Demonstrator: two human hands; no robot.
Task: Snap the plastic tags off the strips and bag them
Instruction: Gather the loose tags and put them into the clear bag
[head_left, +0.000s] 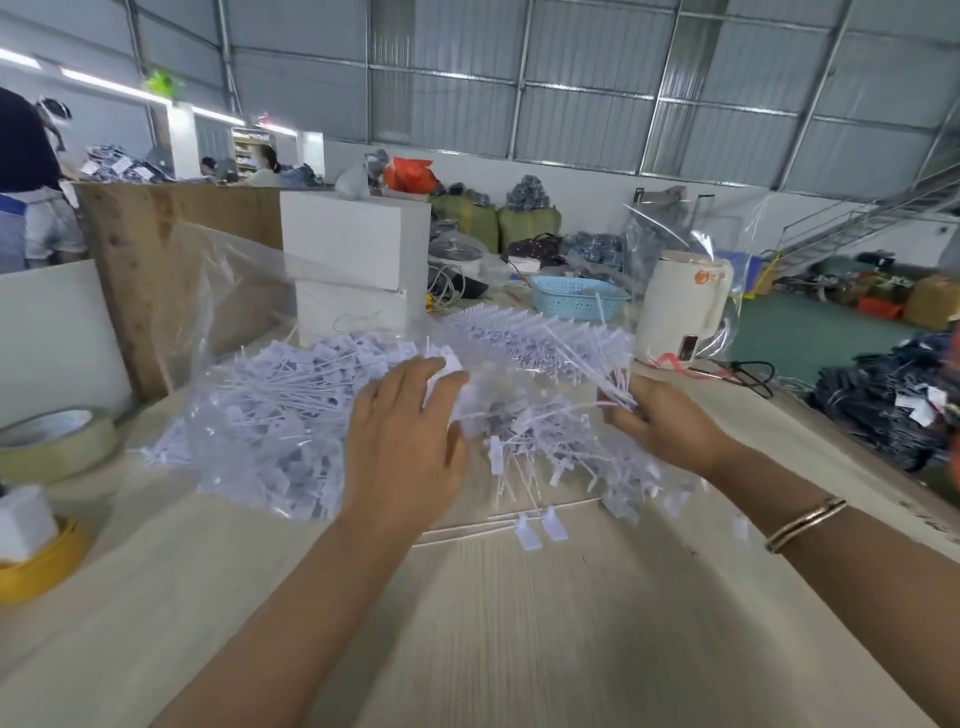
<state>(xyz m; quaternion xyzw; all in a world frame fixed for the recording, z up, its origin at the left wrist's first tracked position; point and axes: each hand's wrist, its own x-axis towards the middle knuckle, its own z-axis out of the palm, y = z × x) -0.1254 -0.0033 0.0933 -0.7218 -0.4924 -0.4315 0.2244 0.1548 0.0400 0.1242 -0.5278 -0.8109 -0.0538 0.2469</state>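
A clear plastic bag (244, 312) lies open on the pale table (519, 623), stuffed with loose white plastic tags (270, 415). My left hand (405, 441) sits at the bag's mouth and holds a bunch of white tags between thumb and fingers. My right hand (660, 421) grips a strip of tags (587, 358) by its thin stems. More strips (519, 327) are stacked behind both hands. Snapped tags (545, 525) lie scattered on the table below my right hand.
Tape rolls sit at the left edge: a tan one (57, 441) and a yellow one (36, 566). White boxes (353, 260), a blue basket (576, 296) and a white kettle (685, 306) stand behind the pile. A black cord (748, 371) trails right.
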